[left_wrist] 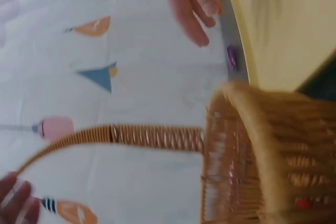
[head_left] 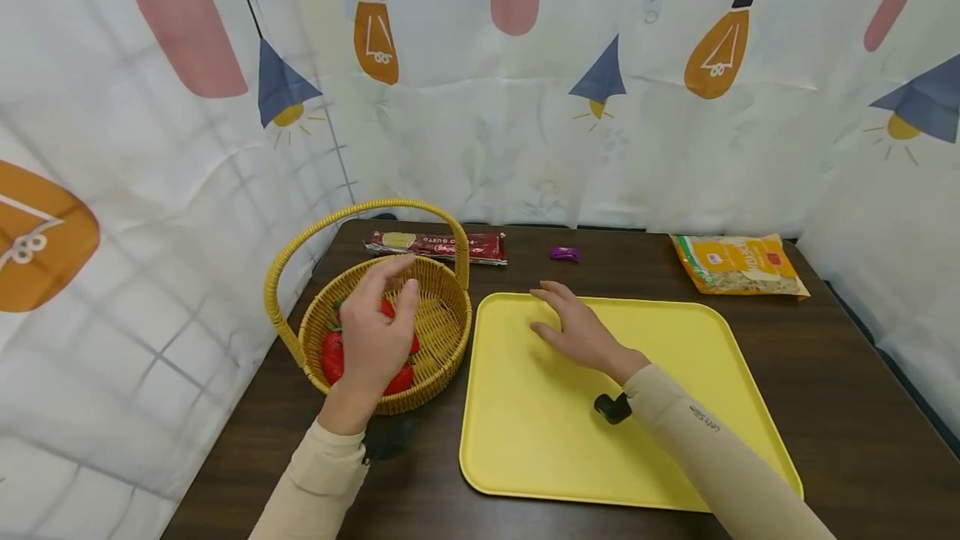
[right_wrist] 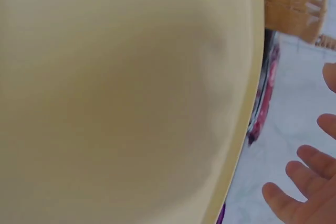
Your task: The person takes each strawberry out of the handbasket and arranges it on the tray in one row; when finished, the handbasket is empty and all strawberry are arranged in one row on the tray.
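In the head view my left hand [head_left: 377,336] is raised over a yellow wicker basket [head_left: 442,327], thumb and fingers apart with nothing between them. Red strawberries [head_left: 332,357] lie in the basket, partly hidden by that hand. The basket's tall handle [head_left: 273,290] arches up behind the hand. My right hand [head_left: 581,330] hovers above the far part of a yellow tray [head_left: 540,423], fingers spread and holding nothing. In the right wrist view the fingers [right_wrist: 310,179] extend past the tray rim. The left wrist view is blurred, with the left fingertips [left_wrist: 18,203] near the handle.
Behind the basket lies a long red packet [head_left: 480,247]. A small purple wrapped piece [head_left: 565,254] is beyond the tray. At the back right sits a yellow-orange bag [head_left: 741,265]. A patterned curtain [head_left: 480,132] hangs behind the dark table [head_left: 847,407].
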